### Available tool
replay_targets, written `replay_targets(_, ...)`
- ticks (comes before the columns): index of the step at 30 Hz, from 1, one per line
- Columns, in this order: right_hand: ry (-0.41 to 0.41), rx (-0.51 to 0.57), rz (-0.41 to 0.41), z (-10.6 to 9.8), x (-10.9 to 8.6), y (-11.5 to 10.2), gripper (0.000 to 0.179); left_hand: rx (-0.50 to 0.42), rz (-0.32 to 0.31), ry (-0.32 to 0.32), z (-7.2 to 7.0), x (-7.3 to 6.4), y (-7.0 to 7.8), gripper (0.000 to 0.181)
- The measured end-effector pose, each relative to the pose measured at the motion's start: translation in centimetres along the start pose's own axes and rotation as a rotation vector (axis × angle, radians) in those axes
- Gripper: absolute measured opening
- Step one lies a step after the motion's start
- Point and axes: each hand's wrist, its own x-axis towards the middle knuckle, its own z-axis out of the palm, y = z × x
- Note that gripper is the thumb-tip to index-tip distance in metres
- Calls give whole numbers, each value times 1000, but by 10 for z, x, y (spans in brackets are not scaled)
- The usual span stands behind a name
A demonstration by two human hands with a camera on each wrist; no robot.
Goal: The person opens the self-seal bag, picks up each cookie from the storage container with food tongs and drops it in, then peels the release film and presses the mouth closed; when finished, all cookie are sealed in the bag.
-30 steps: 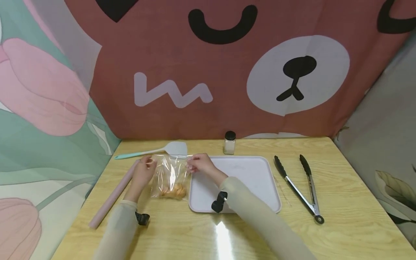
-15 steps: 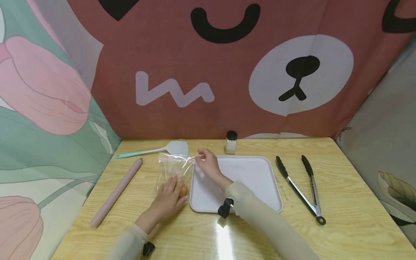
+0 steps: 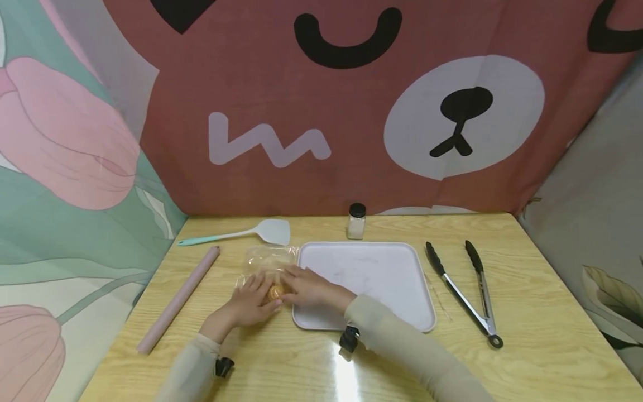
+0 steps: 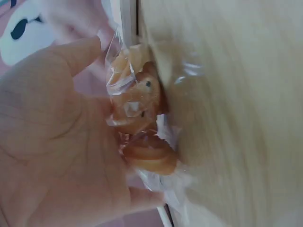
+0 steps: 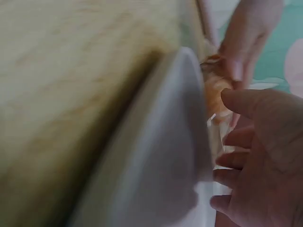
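Note:
A clear plastic bag lies flat on the table, left of the tray. Inside it are golden-brown baked pieces, mostly covered by the hands in the head view. My left hand rests over the bag's left side with its fingers extended. From the right, my right hand reaches across the tray's left edge, its straight fingers on the bag. In the left wrist view, the baked pieces show dark specks through the crinkled film, next to my palm. The right wrist view has my right fingers spread beside the bag.
A white tray lies right of the bag. Steel tongs with black tips lie farther right. Behind are a spatula and a black-capped jar. A pinkish rod lies at the left, before a printed cloth backdrop.
Both hands held the bag's top corners; the left let go first and came down onto the baked pieces. The right then released its corner and lowered to the bag, whose top now lies flat.

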Motion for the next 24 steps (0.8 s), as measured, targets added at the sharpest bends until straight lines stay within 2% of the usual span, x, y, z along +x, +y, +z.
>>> replay_targets(2,-31,-50,8,5,-2,-2,61,-16,-7,25,-4,-3,-8,72)
replay_targets(4,-33,-88,16,8,-3,-5,61,-97,-8,49,-9,-5,-18,68)
replay_targets(7,6,-118,47,10,-4,-8,65,-220,47,80,-17,-6,-32,61)
replay_targets(9,70,-131,61,10,-4,-9,67,-284,85,81,-21,-6,-38,55)
replay_targets(11,132,-138,59,9,-3,-9,69,-278,139,80,-22,-5,-40,50)
replay_targets(14,165,-123,21,6,-4,-8,70,-275,187,72,-19,-1,-39,42)
replay_targets(17,96,-90,7,4,-4,-7,71,-233,234,116,-16,3,-39,39)
replay_targets(20,23,-84,30,5,-6,-6,71,-118,257,206,-16,6,-41,37)
replay_targets(22,-4,-88,45,6,-7,-6,71,-40,247,243,-17,7,-42,36)
replay_targets(24,-12,-94,54,7,-8,-7,71,-19,211,223,-18,6,-44,38)
